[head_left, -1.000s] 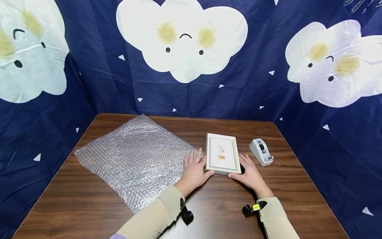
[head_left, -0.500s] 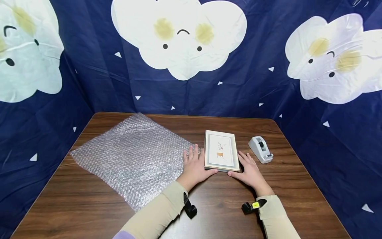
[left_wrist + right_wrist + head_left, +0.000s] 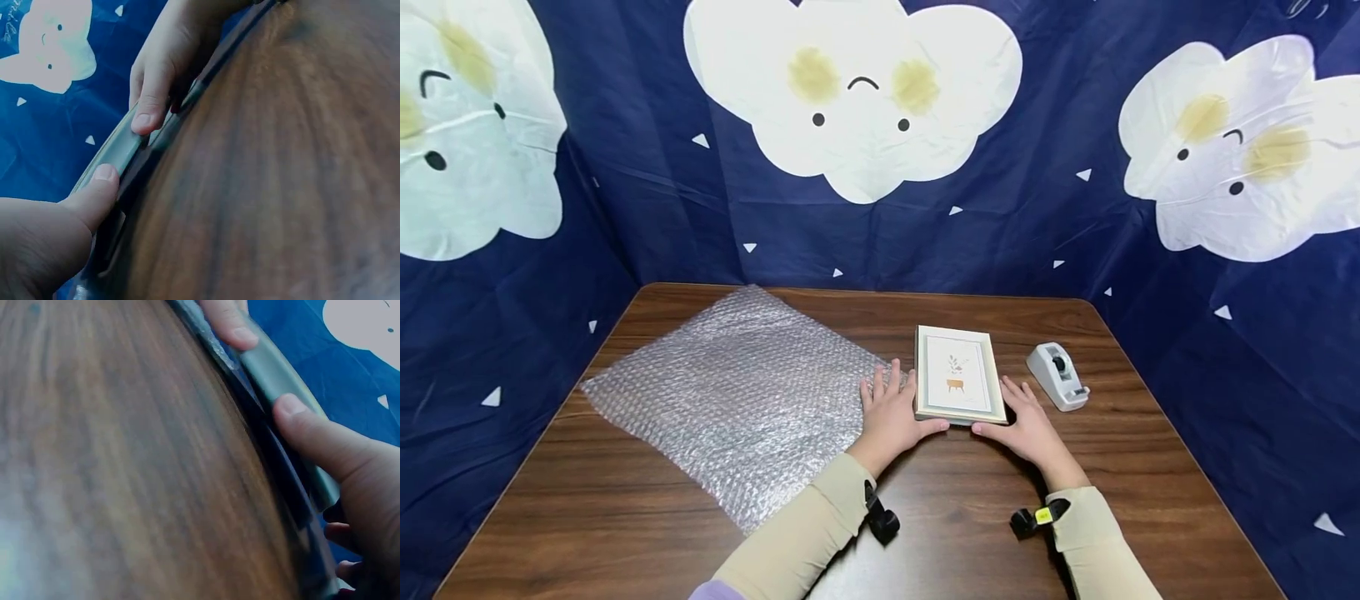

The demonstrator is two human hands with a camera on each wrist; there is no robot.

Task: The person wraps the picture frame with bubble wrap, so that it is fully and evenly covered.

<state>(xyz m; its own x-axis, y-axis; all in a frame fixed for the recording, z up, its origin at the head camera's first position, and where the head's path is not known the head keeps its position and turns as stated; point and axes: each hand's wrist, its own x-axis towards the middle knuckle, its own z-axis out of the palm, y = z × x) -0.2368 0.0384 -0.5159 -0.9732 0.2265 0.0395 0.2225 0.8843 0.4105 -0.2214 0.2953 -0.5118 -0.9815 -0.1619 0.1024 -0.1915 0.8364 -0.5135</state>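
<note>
A picture frame (image 3: 957, 377) with a pale border and a potted-plant print lies face up, right of the table's middle. My left hand (image 3: 891, 417) holds its near left corner, thumb against the front edge and fingers spread along the left side, over the bubble wrap's corner. At the near right corner my right hand (image 3: 1028, 427) holds it likewise, fingers along the right side. Both wrist views show the thumbs pressing the frame's front edge (image 3: 119, 150), with a dark gap under it. The undersides of the fingers are mostly hidden.
A large sheet of bubble wrap (image 3: 737, 400) lies flat on the left of the wooden table (image 3: 647, 525). A white tape dispenser (image 3: 1058, 377) stands right of the frame. Dark blue cloth (image 3: 1030, 225) with cloud prints hangs around the table.
The head view has shifted slightly. The frame's near edge looks a little raised, and glare on its print has changed. Both hands stay at its near corners; bubble wrap and dispenser have not moved.
</note>
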